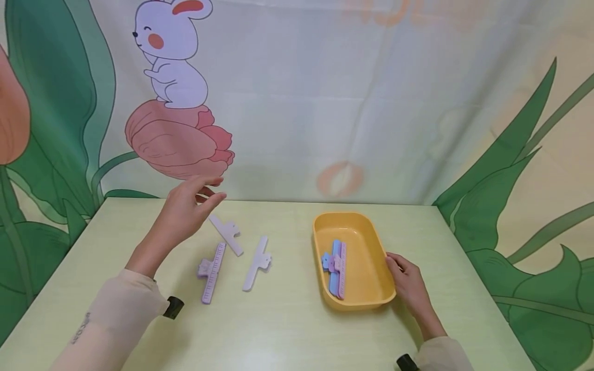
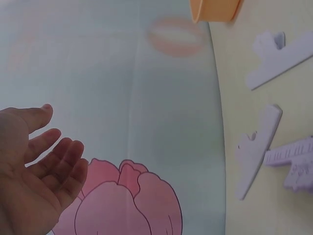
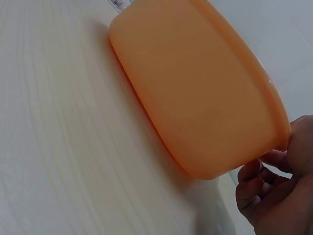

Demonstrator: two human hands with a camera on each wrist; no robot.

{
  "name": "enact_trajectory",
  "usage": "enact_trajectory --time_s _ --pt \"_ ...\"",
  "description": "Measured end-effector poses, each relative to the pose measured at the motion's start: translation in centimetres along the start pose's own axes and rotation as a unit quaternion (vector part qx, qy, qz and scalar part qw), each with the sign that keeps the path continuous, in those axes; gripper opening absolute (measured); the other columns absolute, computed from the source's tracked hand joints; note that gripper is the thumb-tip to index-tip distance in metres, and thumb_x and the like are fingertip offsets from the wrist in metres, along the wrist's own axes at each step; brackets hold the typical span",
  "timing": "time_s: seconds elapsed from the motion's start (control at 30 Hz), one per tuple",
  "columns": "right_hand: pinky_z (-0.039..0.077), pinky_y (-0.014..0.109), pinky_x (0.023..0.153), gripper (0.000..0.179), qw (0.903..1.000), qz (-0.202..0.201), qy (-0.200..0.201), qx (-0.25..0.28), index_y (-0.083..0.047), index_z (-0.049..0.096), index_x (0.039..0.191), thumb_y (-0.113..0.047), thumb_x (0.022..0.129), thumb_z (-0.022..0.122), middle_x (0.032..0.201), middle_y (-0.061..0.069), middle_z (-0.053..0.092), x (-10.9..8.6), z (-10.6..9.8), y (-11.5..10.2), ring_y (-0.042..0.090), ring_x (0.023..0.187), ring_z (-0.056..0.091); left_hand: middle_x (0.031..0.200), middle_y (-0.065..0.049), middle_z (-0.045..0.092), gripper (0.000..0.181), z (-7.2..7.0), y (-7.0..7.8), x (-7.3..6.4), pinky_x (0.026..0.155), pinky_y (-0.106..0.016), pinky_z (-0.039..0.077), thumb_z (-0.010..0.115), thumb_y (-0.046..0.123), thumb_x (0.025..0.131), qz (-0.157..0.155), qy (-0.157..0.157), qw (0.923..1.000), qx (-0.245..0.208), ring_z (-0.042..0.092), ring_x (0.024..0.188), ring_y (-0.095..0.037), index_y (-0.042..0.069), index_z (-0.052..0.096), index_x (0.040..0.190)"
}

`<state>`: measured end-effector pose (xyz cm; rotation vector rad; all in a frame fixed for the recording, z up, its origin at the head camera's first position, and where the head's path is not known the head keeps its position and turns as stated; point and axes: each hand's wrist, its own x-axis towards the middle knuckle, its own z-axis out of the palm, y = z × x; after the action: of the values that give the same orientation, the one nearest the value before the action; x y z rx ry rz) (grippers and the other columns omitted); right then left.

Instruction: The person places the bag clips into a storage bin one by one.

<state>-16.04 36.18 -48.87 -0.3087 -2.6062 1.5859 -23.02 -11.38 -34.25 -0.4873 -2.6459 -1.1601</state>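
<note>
My left hand [image 1: 189,210] is held in the air over the far left of the table, its fingers loosely bent and nothing between them. Below and right of it lie two pale, plain sealing clips, one nearest the hand [image 1: 229,237] and one further right [image 1: 254,265]. A lavender sealing clip [image 1: 213,275] with ruler-like marks lies to their left. With my right hand [image 1: 410,286] I grip the rim of a yellow plastic tub [image 1: 371,275] at its right side. Inside the tub, a blue clip [image 1: 333,283] and a pinkish-purple clip [image 1: 342,270] lie side by side.
The pale table [image 1: 292,335] ends at a printed cloth backdrop [image 1: 287,103] with a rabbit and tulips. Black wrist cameras are strapped on at the left sleeve [image 1: 120,304] and the right sleeve [image 1: 445,355].
</note>
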Motion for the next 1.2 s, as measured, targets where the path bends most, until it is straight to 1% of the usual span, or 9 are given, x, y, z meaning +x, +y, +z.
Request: enact_trajectory --time_s 0.27,0.43,0.57,0.73,0.97,1.2 --pt "0.052 0.016 0.079 0.046 1.0000 -0.001 -0.004 -0.003 0.001 0.059 0.142 -0.032 0.111 0.049 0.136 0.022 0.061 0.0 0.0 0.0 0.028 0.110 0.062 0.136 -0.018 0.060 0.042 -1.4 -1.6 -1.3 0.096 -0.054 0.052 0.066 0.018 0.104 -0.007 0.012 0.9997 0.018 0.061 0.111 -0.034 0.004 0.059 0.143" --pt "0.052 0.017 0.079 0.047 1.0000 0.002 -0.004 -0.004 0.000 0.059 0.142 -0.033 0.111 0.049 0.137 0.022 0.061 0.0 0.0 -0.1 0.029 0.111 0.062 0.137 -0.019 0.058 0.043 -2.3 -2.5 -1.9 0.095 -0.056 0.052 0.065 0.020 0.104 -0.020 0.013 0.9993 0.028 0.061 0.111 -0.035 0.003 0.059 0.143" --pt "0.052 0.017 0.079 0.047 1.0000 0.002 -0.003 -0.003 0.000 0.059 0.143 -0.033 0.111 0.049 0.137 0.022 0.061 0.0 0.1 -0.1 0.030 0.111 0.062 0.137 -0.020 0.057 0.043 -3.0 -2.9 -2.2 0.094 -0.057 0.053 0.065 0.020 0.104 -0.026 0.015 0.9990 0.034 0.061 0.111 -0.037 0.002 0.059 0.143" --pt "0.052 0.016 0.079 0.048 1.0000 0.003 -0.004 -0.007 0.000 0.059 0.143 -0.035 0.111 0.049 0.138 0.022 0.061 0.0 0.0 0.0 0.030 0.113 0.062 0.135 -0.021 0.056 0.041 -3.7 -3.0 -2.5 0.093 -0.058 0.053 0.064 0.020 0.104 -0.023 0.022 0.9987 0.040 0.061 0.110 -0.037 0.001 0.060 0.141" --pt "0.052 0.016 0.079 0.047 1.0000 -0.002 -0.003 -0.006 0.001 0.059 0.142 -0.033 0.111 0.049 0.138 0.023 0.061 0.1 0.0 0.1 0.029 0.112 0.062 0.134 -0.022 0.057 0.040 -3.9 -3.2 -2.7 0.093 -0.058 0.053 0.066 0.018 0.104 -0.017 0.032 0.9984 0.043 0.062 0.108 -0.037 0.001 0.061 0.139" --pt "0.053 0.017 0.077 0.046 1.0000 -0.001 0.001 -0.010 0.001 0.060 0.141 -0.032 0.111 0.050 0.136 0.023 0.062 0.1 0.0 0.2 0.026 0.107 0.063 0.132 -0.021 0.058 0.040 -3.7 -3.6 -3.1 0.093 -0.057 0.053 0.066 0.019 0.104 -0.026 0.031 0.9981 0.046 0.061 0.108 -0.036 0.001 0.061 0.139"
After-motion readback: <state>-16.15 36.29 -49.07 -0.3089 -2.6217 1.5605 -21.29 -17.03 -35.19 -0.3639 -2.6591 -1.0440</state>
